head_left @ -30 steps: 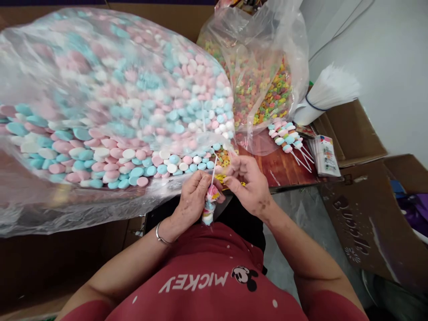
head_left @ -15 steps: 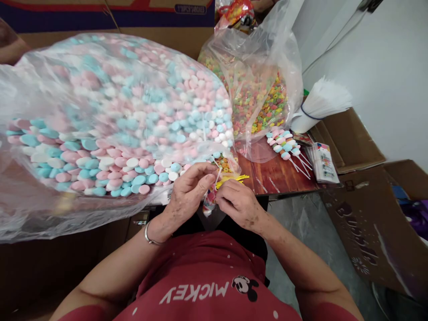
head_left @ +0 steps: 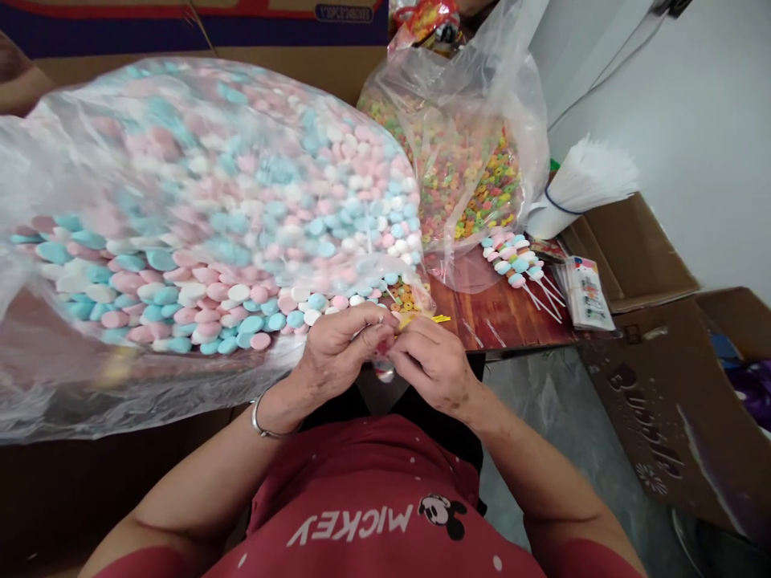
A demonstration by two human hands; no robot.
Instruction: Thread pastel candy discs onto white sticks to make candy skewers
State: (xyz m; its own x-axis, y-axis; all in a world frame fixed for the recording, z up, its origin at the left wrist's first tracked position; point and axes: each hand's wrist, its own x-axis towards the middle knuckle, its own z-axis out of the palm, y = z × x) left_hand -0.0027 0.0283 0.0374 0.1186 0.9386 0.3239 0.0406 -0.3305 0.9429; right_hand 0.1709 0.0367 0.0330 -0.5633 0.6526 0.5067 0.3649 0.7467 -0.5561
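Note:
My left hand (head_left: 344,343) and my right hand (head_left: 434,360) meet at the table's front edge, fingers closed in a pinch. Between them is a small printed clear bag (head_left: 384,374) with a marshmallow stick in it, mostly hidden by my fingers. Both hands grip its upper part, where a white tip shows by my left fingertips. Just beyond my right hand lie yellow twist ties (head_left: 442,319). Orange and yellow candy rings (head_left: 406,295) sit in front of my fingers, beside loose pink, blue and white marshmallows (head_left: 241,293) at the mouth of a big clear bag.
A second large bag holds colourful candy rings (head_left: 487,193). Finished marshmallow skewers (head_left: 515,257) lie right of it, by a stack of printed bags (head_left: 587,293). White sticks (head_left: 593,177) stand bundled behind. Cardboard boxes (head_left: 650,401) stand at right. Another person's arm (head_left: 21,84) shows far left.
My hands have drawn together over the top of the small bag. The white stick that stuck up between them is now mostly covered by my fingers.

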